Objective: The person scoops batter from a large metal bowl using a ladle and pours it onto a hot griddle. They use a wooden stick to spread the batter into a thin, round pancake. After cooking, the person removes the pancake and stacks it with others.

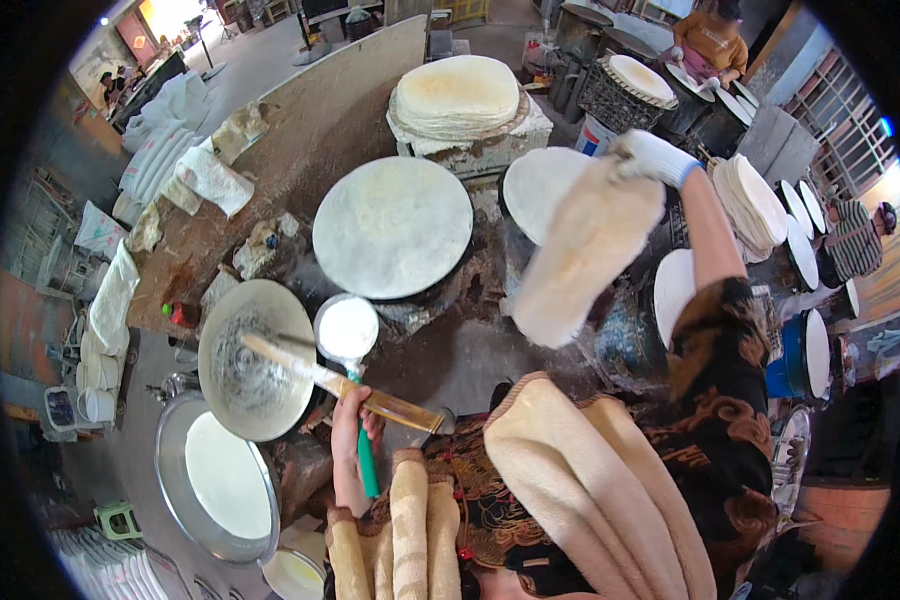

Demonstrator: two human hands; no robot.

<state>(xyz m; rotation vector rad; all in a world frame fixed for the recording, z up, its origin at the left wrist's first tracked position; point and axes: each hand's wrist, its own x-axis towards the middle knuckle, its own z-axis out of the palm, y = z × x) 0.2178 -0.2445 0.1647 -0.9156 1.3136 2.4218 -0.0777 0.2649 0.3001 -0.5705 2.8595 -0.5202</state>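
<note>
My left hand [356, 420] holds the green handle of a ladle [348, 328] filled with white batter, together with a flat wooden scraper [345, 386] that crosses it. My right hand [649, 159], in a white glove, grips the upper edge of a thin round flatbread [589, 247], which hangs down, partly blurred. Behind that bread lies a round griddle with a pale sheet [544, 184] on it. Another griddle, covered by a pale round sheet [392, 227], stands in front of me. An empty-looking shallow pan [257, 360] is left of the ladle.
A metal basin of white batter [229, 476] stands at lower left. Stacked flatbreads [457, 94] lie on a block beyond the griddles, with another stack [746, 202] at right. A curved board [330, 90] borders the left. Two people work at far right; a red bottle [182, 313] is at left.
</note>
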